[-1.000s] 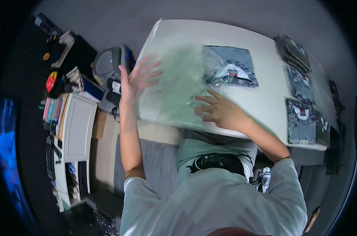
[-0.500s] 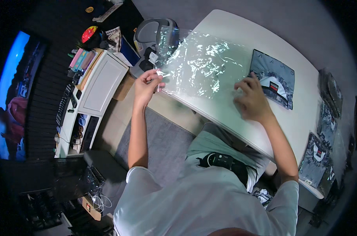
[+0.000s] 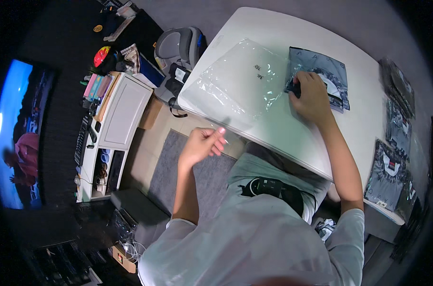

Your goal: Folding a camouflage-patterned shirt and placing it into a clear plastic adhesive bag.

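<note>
My left hand (image 3: 207,143) is at the table's front-left edge, fingers curled together near the low edge of a clear plastic bag (image 3: 235,81); whether it pinches the film is unclear. The bag lies flat on the white table (image 3: 302,148), with small dark printing on it. My right hand (image 3: 308,95) grips the left part of a folded grey patterned T-shirt (image 3: 335,74) with a white collar area, its fingers curled over the edge.
Packaged shirts lie along the table's right side (image 3: 385,176), in stacks (image 3: 395,86). Left stand a grey seat (image 3: 173,47), a white cabinet (image 3: 121,109) with piled items, and a screen (image 3: 21,124). A grey rug (image 3: 171,162) is below.
My left hand has come down and toward me from the bag's corner, which now lies flatter on the table. My right hand has moved onto the folded shirt and closed on it.
</note>
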A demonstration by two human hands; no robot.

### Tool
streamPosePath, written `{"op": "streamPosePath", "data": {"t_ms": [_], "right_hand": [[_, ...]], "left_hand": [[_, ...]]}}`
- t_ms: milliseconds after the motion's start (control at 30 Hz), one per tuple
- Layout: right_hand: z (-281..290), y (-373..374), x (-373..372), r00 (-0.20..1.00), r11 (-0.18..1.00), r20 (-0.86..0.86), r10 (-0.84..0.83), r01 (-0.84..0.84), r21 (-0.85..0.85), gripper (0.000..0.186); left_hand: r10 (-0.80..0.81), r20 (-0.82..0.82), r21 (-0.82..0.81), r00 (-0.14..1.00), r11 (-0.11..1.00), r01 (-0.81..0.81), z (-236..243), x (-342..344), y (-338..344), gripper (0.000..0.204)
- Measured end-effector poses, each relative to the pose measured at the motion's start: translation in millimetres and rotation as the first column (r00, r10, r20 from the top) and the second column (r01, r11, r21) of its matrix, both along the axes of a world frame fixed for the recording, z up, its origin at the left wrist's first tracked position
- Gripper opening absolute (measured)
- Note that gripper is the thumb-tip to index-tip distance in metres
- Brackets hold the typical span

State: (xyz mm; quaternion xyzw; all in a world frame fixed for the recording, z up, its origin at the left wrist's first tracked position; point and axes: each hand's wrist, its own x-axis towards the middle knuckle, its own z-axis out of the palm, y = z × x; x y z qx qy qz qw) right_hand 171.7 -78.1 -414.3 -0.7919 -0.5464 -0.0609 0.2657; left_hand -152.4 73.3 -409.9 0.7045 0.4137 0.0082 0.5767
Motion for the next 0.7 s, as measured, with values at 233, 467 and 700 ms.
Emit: {"op": "streamPosePath", "data": {"t_ms": [233, 467, 700], "right_hand": [[-8.4, 5.8, -1.6, 0.995, 0.99, -0.052, 0.09, -0.083, 0.118, 0.045], [-3.6, 4.8, -17.6, 0.987, 0.964, 0.036, 0.157, -0.161, 0.214, 0.044], [-18.2, 10.6, -47.2, 0.888, 0.874, 0.205, 0.412, -0.449, 0.189, 0.039]], "left_hand": [[-0.628, 0.016, 0.09, 0.778, 0.776, 0.624, 32.0, 12.8, -18.7, 0.016], [-0.584, -0.075, 0.896, 0.808, 0.317, 0.312, 15.3, 66.5, 35.6, 0.046], [-0.556, -0.046, 0.892, 0.83, 0.351, 0.285, 3.5, 75.2, 22.7, 0.049]]}}
